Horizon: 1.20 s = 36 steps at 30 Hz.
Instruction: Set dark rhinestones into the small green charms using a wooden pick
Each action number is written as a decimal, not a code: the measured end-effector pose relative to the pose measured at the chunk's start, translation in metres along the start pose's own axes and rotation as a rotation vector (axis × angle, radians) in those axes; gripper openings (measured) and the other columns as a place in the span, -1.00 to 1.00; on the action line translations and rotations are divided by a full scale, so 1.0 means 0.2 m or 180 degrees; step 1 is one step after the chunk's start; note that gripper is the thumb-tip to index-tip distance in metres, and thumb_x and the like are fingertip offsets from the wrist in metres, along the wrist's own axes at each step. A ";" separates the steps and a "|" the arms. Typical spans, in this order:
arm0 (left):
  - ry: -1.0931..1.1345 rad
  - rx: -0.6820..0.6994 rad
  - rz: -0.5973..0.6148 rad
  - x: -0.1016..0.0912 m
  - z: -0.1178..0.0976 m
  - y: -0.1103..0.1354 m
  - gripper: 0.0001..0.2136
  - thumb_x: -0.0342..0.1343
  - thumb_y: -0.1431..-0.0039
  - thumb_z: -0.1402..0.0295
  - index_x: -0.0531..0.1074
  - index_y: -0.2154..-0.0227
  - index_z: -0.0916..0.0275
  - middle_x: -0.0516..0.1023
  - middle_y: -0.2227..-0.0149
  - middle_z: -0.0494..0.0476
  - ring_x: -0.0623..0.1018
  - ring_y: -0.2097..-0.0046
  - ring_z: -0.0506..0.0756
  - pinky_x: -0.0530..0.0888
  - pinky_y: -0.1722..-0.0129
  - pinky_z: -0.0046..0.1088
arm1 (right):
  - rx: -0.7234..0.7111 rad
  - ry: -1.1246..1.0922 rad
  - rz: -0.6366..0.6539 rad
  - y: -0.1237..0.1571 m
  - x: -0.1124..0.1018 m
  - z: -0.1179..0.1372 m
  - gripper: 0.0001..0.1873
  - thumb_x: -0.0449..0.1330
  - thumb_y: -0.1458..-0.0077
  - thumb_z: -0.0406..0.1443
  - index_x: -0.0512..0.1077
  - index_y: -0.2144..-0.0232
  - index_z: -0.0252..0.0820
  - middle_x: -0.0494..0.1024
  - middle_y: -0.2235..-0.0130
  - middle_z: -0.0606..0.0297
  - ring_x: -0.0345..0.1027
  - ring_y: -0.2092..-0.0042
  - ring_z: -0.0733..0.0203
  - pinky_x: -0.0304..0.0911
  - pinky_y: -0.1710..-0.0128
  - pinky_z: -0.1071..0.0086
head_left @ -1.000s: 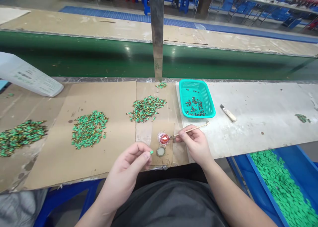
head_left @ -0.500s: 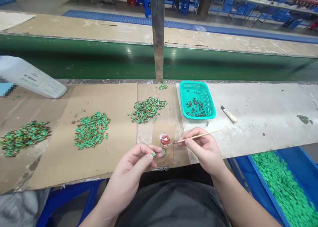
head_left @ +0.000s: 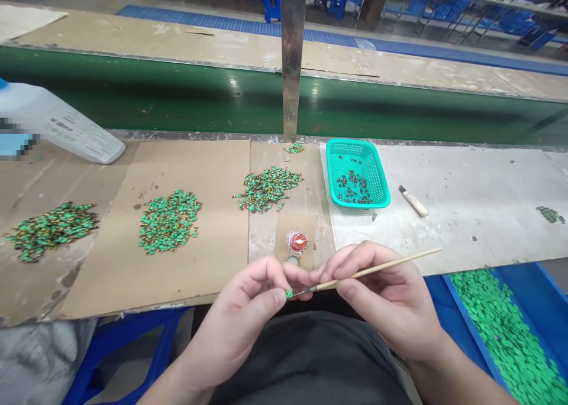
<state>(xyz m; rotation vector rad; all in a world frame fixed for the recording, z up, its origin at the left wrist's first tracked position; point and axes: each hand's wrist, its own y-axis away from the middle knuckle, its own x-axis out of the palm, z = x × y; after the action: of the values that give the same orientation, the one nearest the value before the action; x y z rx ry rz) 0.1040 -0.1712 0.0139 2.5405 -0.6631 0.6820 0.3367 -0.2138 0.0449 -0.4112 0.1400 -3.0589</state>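
Note:
Between the thumb and fingers of my left hand (head_left: pixel 252 304) is pinched a small green piece (head_left: pixel 289 294). My right hand (head_left: pixel 381 292) grips a thin paintbrush (head_left: pixel 377 268) with a pale wooden handle. Its dark, fine tip points left and reaches the green piece, or very nearly so. Just beyond my fingers sits a small red cap (head_left: pixel 298 242) with a white spot inside. A round dish-like thing (head_left: pixel 292 261) lies nearer me, partly hidden behind my fingers.
Piles of small green-and-gold pieces (head_left: pixel 170 222) lie on the cardboard (head_left: pixel 222 227). A turquoise basket (head_left: pixel 386 186) holds small dark pieces. To its right lies a flat brush or blade (head_left: pixel 412 201). A white jug (head_left: pixel 57 124) leans in at left; a blue tray (head_left: pixel 470 322) of green pieces stands lower right.
My right hand has brought the paintbrush from beside the red cap down towards me, to the green piece. My left hand has moved slightly right and nearer with the green piece.

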 end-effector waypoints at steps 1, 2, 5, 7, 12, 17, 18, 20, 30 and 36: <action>0.0005 0.0020 0.0028 0.00 0.00 0.00 -0.72 0.59 -0.30 0.10 0.71 0.36 0.13 0.88 0.07 0.21 0.80 0.04 0.27 0.72 -0.05 -0.19 | -0.0031 0.0002 0.0007 0.00 0.00 0.00 -0.88 0.43 -0.47 -0.40 0.73 0.09 -0.05 0.83 0.10 0.20 0.78 0.02 0.09 0.69 -0.06 0.24; 0.0023 0.0039 0.0067 0.00 0.00 0.00 -0.74 0.58 -0.32 0.12 0.71 0.35 0.14 0.89 0.05 0.20 0.80 0.04 0.25 0.71 -0.05 -0.23 | -0.0056 0.0003 0.0016 0.00 0.00 0.00 -0.88 0.43 -0.47 -0.40 0.73 0.09 -0.05 0.83 0.09 0.20 0.77 0.02 0.10 0.68 -0.06 0.25; 0.0084 0.0074 0.0203 -0.01 0.00 0.00 -0.79 0.53 -0.40 0.17 0.72 0.30 0.14 0.89 0.02 0.15 0.79 0.02 0.18 0.68 -0.07 -0.34 | -0.0064 0.0013 0.0038 0.00 0.00 0.00 -0.86 0.43 -0.48 -0.41 0.73 0.08 -0.04 0.83 0.09 0.22 0.77 0.02 0.13 0.67 -0.06 0.30; 0.0095 0.0081 0.0243 -0.01 0.00 0.00 -0.80 0.51 -0.42 0.18 0.73 0.28 0.13 0.89 0.01 0.13 0.78 0.01 0.16 0.66 -0.08 -0.36 | -0.0057 0.0041 0.0055 0.00 0.00 0.00 -0.85 0.42 -0.48 -0.41 0.73 0.07 -0.03 0.83 0.08 0.23 0.77 0.02 0.14 0.67 -0.06 0.31; -0.0016 0.0094 0.0185 -0.02 0.00 0.01 -0.80 0.50 -0.44 0.16 0.72 0.28 0.12 0.88 0.03 0.11 0.77 0.02 0.15 0.63 -0.08 -0.39 | -0.0124 0.0341 0.0112 0.01 0.00 0.01 -0.83 0.41 -0.48 -0.43 0.72 0.06 -0.02 0.82 0.07 0.23 0.76 0.01 0.12 0.66 -0.06 0.28; -0.0192 0.0097 0.0108 -0.01 -0.01 0.01 -0.77 0.51 -0.42 0.12 0.71 0.29 0.11 0.88 0.03 0.14 0.77 -0.03 0.18 0.61 -0.10 -0.38 | -0.0225 0.0846 0.0300 -0.01 -0.01 0.06 -0.81 0.41 -0.46 -0.43 0.67 0.04 0.01 0.80 0.08 0.26 0.76 0.05 0.10 0.65 0.00 0.25; -0.0221 0.0093 0.0102 0.00 -0.01 0.01 -0.77 0.51 -0.41 0.12 0.71 0.29 0.12 0.88 0.03 0.15 0.77 -0.04 0.20 0.61 -0.10 -0.37 | -0.0260 0.0946 0.0340 -0.02 0.00 0.07 -0.82 0.41 -0.46 -0.42 0.65 0.05 0.01 0.80 0.11 0.27 0.76 0.07 0.10 0.65 0.05 0.26; -0.0291 0.0078 0.0089 0.01 -0.02 0.01 -0.75 0.51 -0.42 0.11 0.70 0.30 0.12 0.89 0.02 0.19 0.78 -0.06 0.23 0.61 -0.10 -0.34 | -0.0360 0.1133 0.0403 -0.03 0.00 0.09 -0.84 0.42 -0.46 -0.40 0.62 0.08 0.01 0.79 0.15 0.29 0.76 0.10 0.10 0.62 0.12 0.28; -0.0386 0.0037 0.0062 0.03 -0.04 0.01 -0.73 0.51 -0.40 0.08 0.68 0.32 0.12 0.88 0.05 0.17 0.79 -0.05 0.23 0.61 -0.05 -0.37 | -0.0605 0.1556 0.0531 -0.04 0.01 0.11 -0.84 0.44 -0.48 -0.37 0.54 0.11 -0.01 0.79 0.17 0.26 0.77 0.16 0.09 0.58 0.21 0.27; -0.0331 0.0048 0.0091 0.03 -0.04 0.02 -0.74 0.51 -0.41 0.10 0.67 0.31 0.12 0.88 0.05 0.17 0.79 -0.06 0.24 0.60 -0.07 -0.34 | -0.0559 0.1446 0.0437 -0.03 0.00 0.10 -0.83 0.44 -0.47 -0.38 0.55 0.10 0.00 0.79 0.19 0.28 0.77 0.17 0.10 0.59 0.21 0.28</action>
<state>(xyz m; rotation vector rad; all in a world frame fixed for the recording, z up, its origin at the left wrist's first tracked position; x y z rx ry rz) 0.1039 -0.1719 0.0244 2.5991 -0.7332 0.5695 0.3413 -0.2093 0.0650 0.2841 0.4351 -2.9548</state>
